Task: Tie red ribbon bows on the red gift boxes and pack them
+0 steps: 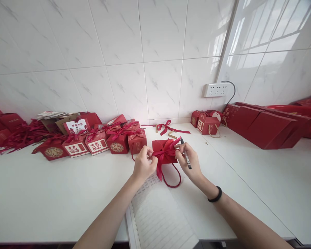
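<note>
A small red gift box [168, 159] lies in front of me, tied across the top with a red ribbon [159, 171] in a bow. My left hand [145, 163] is closed, pinching the bow's left loop between thumb and fingers. On the other side, my right hand [188, 159] pinches the ribbon's right part while a black-and-clear pen [186, 153] is tucked in its fingers. The box's twisted cord handle [179, 182] loops onto the table towards me. Beneath my wrists lies an open notebook [163, 214] with handwriting near its top.
Several tied red boxes [97, 141] stand in a row at left, beside a heap of loose ribbons [28, 133]. A loose ribbon bow [168, 126] lies by the wall. At right are small handled boxes [208, 123], large red bags [264, 126] and a wall power strip [215, 90].
</note>
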`<move>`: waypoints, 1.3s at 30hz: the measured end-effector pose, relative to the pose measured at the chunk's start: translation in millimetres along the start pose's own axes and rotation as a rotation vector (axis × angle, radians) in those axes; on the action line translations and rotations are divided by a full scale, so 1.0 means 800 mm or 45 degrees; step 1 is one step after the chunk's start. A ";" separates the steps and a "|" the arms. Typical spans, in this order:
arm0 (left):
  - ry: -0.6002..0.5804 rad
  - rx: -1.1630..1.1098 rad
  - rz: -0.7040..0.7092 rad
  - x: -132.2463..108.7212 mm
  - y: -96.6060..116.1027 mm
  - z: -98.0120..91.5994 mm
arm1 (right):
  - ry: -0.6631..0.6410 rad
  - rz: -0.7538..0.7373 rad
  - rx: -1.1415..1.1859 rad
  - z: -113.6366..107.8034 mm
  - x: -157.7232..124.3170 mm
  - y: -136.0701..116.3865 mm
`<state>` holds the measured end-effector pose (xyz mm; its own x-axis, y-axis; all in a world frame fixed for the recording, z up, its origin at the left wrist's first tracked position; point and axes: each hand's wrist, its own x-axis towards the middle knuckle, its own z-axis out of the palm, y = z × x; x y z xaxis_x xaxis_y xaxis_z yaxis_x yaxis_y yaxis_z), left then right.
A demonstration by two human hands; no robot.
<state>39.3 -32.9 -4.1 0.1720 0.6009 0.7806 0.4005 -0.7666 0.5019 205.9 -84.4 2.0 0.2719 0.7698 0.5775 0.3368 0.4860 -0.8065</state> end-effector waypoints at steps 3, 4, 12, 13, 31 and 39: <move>-0.116 -0.137 -0.143 0.001 0.006 -0.004 | 0.014 0.000 0.014 0.000 0.001 0.000; -0.136 -0.159 -0.195 0.002 0.008 -0.006 | 0.021 0.000 0.012 0.000 0.001 0.000; -0.235 -0.056 -0.577 0.014 0.021 -0.005 | 0.006 -0.035 -0.023 -0.001 0.002 0.004; -0.250 -0.059 -0.571 0.014 0.022 -0.005 | 0.007 -0.035 -0.025 -0.001 0.002 0.004; -0.088 -0.149 -0.417 0.006 0.012 0.006 | 0.120 0.299 0.581 0.005 0.008 0.002; -0.101 -0.074 -0.335 0.010 -0.003 0.013 | 0.186 0.457 0.817 0.003 0.019 0.011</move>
<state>49.6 -23.8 -2.7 0.1393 0.7952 0.5902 0.3889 -0.5920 0.7059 210.9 -68.0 3.3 0.3979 0.8856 0.2397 -0.3750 0.3954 -0.8385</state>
